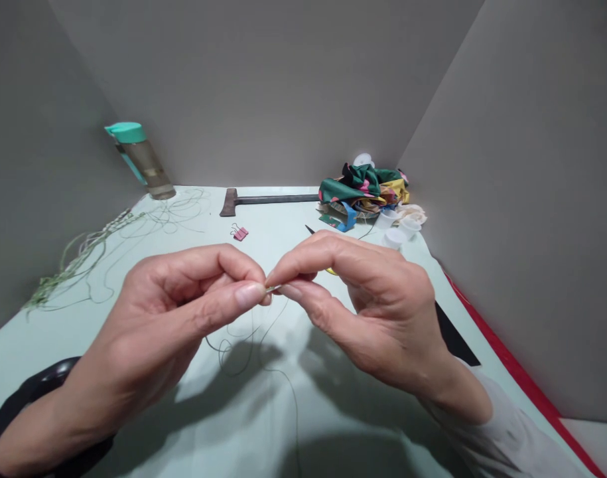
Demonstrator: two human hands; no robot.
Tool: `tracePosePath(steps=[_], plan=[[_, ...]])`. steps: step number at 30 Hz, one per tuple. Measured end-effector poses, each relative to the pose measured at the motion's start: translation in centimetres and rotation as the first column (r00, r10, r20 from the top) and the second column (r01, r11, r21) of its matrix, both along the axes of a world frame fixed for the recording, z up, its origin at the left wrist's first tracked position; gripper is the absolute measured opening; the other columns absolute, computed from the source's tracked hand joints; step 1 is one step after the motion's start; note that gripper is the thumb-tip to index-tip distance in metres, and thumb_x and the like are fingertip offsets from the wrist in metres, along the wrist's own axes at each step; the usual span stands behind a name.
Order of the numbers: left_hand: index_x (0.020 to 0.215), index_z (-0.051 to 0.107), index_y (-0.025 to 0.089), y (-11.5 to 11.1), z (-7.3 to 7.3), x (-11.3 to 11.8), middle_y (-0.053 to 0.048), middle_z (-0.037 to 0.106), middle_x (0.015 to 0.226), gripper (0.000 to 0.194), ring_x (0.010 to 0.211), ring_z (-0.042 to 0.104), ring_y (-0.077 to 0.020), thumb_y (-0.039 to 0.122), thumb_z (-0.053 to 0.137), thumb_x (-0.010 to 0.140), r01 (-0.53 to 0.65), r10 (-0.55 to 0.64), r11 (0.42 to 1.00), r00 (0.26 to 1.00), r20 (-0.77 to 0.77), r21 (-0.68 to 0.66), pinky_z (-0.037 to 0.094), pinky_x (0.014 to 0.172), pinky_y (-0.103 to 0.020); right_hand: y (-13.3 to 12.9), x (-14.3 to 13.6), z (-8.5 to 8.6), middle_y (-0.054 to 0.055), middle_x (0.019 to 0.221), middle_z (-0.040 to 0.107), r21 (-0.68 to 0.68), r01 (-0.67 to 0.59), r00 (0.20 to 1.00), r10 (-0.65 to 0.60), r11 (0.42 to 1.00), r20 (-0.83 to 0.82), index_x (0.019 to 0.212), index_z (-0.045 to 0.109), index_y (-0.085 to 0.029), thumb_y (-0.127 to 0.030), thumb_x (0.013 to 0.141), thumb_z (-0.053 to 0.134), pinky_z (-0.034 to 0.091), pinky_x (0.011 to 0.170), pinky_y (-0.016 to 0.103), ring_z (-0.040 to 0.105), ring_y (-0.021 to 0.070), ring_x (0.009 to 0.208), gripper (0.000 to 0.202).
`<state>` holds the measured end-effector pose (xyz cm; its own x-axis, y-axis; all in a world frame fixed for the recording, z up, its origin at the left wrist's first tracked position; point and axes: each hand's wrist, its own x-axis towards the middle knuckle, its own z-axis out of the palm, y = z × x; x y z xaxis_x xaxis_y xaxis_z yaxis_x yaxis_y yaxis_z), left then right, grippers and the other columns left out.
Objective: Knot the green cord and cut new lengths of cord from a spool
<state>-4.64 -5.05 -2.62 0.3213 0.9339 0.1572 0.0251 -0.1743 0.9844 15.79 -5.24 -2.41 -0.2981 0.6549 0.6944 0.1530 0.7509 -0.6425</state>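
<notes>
My left hand (168, 318) and my right hand (367, 305) meet at the middle, held above the table. Each thumb and forefinger is pinched closed on a short, thin, pale strand (272, 289); the fingertips cover most of it. Thin dark-green cord (296, 405) hangs or lies in loose loops beneath the fingers and runs toward the near edge. Whether it joins the pinched strand is hard to see. Behind my right hand, a dark pointed tip (310, 230) and a bit of yellow (331, 271) show; the rest is hidden.
A teal-lidded bottle (148, 162) stands back left, near tangled green cords (84, 249). An axe (228, 203) and pink binder clip (240, 232) lie behind my hands. Colourful cloth (350, 189) and small white cups (393, 238) sit back right. Grey walls (283, 93) enclose the table (263, 245).
</notes>
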Motion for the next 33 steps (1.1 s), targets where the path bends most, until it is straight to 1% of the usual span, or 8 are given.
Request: tracePosePath(steps=[4,8,13,20,22,26,30,33], plan=[[0.073,0.076,0.026,0.1,0.0,0.0,0.0,0.053,0.063,0.02,0.062,0.044,-0.0136,0.037,0.074,0.089,0.043,-0.043,0.998,0.999,-0.004,-0.034,0.039,0.055,-0.024,-0.1,-0.1,-0.1,-0.001,0.088,0.077,0.005,-0.004,1.0,0.004,1.0,-0.013,0.092,0.071,-0.029,-0.011,0.094,0.065,0.061,0.077,0.036,0.074,0.0189,0.083,0.02],[0.074,0.076,0.025,0.1,-0.1,-0.1,0.0,0.052,0.063,0.021,0.062,0.043,-0.0138,0.039,0.074,0.089,0.054,-0.055,0.997,0.998,-0.012,-0.045,0.038,0.055,-0.024,-0.1,-0.2,-0.1,-0.003,0.086,0.076,0.038,-0.015,0.999,0.016,0.999,-0.03,0.092,0.07,-0.031,-0.014,0.096,0.064,0.061,0.079,0.034,0.072,0.0176,0.08,0.018],[0.074,0.075,0.025,0.2,-0.1,0.1,0.0,0.054,0.064,0.022,0.062,0.043,-0.0133,0.04,0.074,0.089,0.059,-0.059,0.996,0.998,-0.007,-0.065,0.036,0.054,-0.024,0.0,-0.3,-0.2,-0.002,0.085,0.076,0.043,-0.027,0.999,0.029,0.999,-0.042,0.09,0.07,-0.027,-0.011,0.095,0.067,0.06,0.08,0.031,0.07,0.0157,0.081,0.018],[0.071,0.077,0.025,0.4,0.1,0.4,-0.001,0.056,0.063,0.017,0.061,0.044,-0.0144,0.036,0.074,0.084,0.014,-0.014,0.997,1.0,0.002,-0.07,0.037,0.053,-0.026,0.2,-0.5,-0.8,-0.001,0.084,0.076,0.111,0.008,0.996,0.002,0.994,-0.09,0.091,0.074,-0.022,-0.005,0.094,0.068,0.062,0.082,0.028,0.072,0.014,0.08,0.018],[0.07,0.077,0.025,0.3,0.2,0.4,-0.002,0.056,0.063,0.017,0.061,0.044,-0.0144,0.035,0.073,0.084,0.017,-0.017,0.997,1.0,-0.001,-0.076,0.036,0.052,-0.026,0.3,-0.6,-0.9,-0.001,0.084,0.076,0.12,0.005,0.996,0.005,0.993,-0.084,0.092,0.073,-0.022,-0.005,0.094,0.068,0.062,0.081,0.029,0.071,0.014,0.08,0.018],[0.07,0.077,0.025,0.2,0.0,0.1,-0.003,0.057,0.062,0.021,0.06,0.044,-0.0146,0.04,0.074,0.084,0.018,-0.018,0.995,1.0,-0.002,-0.096,0.034,0.051,-0.026,0.4,-0.7,-1.1,-0.002,0.084,0.076,0.137,0.013,0.997,-0.001,0.991,-0.083,0.093,0.072,-0.023,-0.007,0.094,0.07,0.062,0.082,0.03,0.071,0.0137,0.077,0.016],[0.072,0.077,0.026,0.2,-0.3,0.0,-0.002,0.058,0.065,0.021,0.061,0.044,-0.0142,0.041,0.074,0.087,0.026,-0.027,0.995,1.0,-0.007,-0.091,0.035,0.052,-0.026,0.4,-0.9,-1.3,0.002,0.082,0.075,0.17,0.013,0.995,0.004,0.985,-0.097,0.092,0.072,-0.017,-0.002,0.092,0.067,0.061,0.084,0.032,0.068,0.0127,0.077,0.015],[0.073,0.077,0.028,0.2,-0.5,-0.1,-0.001,0.056,0.065,0.019,0.062,0.044,-0.0141,0.04,0.075,0.088,0.036,-0.036,0.996,0.999,-0.007,-0.08,0.035,0.052,-0.026,0.4,-0.9,-1.4,0.001,0.082,0.073,0.179,0.029,0.994,-0.011,0.983,-0.105,0.091,0.07,-0.016,-0.002,0.091,0.065,0.061,0.084,0.033,0.065,0.0121,0.076,0.015]])
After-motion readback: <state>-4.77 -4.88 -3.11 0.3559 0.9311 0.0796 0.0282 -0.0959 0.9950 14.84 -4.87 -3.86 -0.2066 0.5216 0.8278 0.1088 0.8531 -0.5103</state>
